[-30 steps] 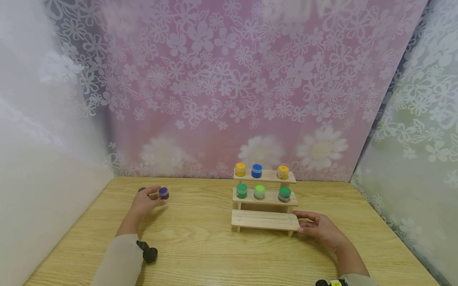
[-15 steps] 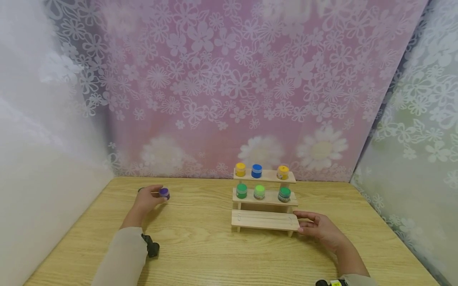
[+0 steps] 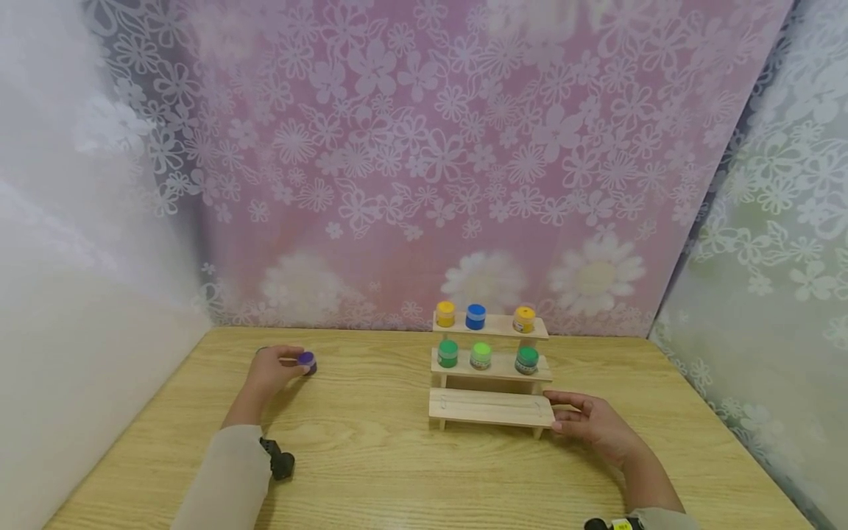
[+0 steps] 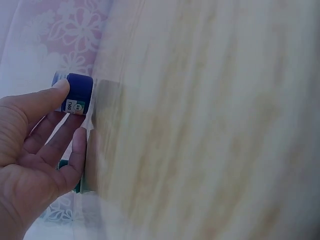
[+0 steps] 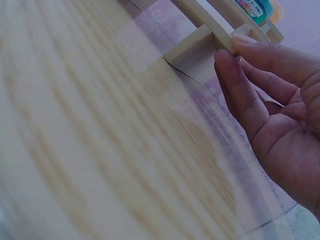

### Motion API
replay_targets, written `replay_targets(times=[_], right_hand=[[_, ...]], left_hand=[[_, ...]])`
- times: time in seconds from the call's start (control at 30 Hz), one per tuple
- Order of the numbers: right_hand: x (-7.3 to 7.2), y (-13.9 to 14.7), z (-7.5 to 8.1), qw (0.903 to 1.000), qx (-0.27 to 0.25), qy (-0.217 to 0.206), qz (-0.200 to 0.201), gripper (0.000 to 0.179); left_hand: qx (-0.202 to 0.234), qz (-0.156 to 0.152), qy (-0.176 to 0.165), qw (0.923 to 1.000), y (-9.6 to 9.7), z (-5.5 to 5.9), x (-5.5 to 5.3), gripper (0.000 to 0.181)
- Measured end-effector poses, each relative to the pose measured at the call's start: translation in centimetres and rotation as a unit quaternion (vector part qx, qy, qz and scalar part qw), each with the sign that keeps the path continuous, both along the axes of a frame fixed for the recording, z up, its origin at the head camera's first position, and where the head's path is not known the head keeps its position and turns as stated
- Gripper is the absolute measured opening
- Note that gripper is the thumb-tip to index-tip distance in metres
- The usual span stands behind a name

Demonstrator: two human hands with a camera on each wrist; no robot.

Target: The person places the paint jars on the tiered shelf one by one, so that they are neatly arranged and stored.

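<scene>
At the left of the table, my left hand pinches a small paint jar with a purple lid. The left wrist view shows that jar, bluish there, between thumb and fingertips. Behind the hand a green-lidded jar is mostly hidden. My right hand holds the right end of the lowest step of a three-tier wooden display stand. In the right wrist view, thumb and fingertips pinch the stand's edge.
The stand's top tier bears a yellow jar, a blue jar and another yellow jar. On the middle tier are a green jar, a lime jar and a dark green jar. Flowered cloth hangs behind.
My left hand has closed its fingertips and thumb on the purple-lidded jar, which has shifted slightly right and nearer. My right hand and the stand have not moved.
</scene>
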State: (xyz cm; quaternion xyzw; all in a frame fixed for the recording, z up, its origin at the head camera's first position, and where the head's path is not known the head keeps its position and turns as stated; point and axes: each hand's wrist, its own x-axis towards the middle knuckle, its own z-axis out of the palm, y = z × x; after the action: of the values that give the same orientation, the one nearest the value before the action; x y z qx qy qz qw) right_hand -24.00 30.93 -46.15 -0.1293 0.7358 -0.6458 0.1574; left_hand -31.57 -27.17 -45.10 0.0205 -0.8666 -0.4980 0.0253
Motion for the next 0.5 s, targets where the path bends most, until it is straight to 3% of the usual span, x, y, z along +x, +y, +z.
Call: replay_targets(times=[0.37, 0.5], right_hand=[[0.1, -0.2, 0.1, 1.0000, 0.006, 0.005, -0.004, 0.064], [0.1, -0.2, 0.0, 0.9999, 0.009, 0.006, -0.004, 0.065]], left_hand=[[0.008, -0.007, 0.019, 0.9998, 0.0, 0.6, 0.9, 0.047], [0.031, -0.008, 0.020, 0.9993, 0.5, 0.9, 1.4, 0.047]])
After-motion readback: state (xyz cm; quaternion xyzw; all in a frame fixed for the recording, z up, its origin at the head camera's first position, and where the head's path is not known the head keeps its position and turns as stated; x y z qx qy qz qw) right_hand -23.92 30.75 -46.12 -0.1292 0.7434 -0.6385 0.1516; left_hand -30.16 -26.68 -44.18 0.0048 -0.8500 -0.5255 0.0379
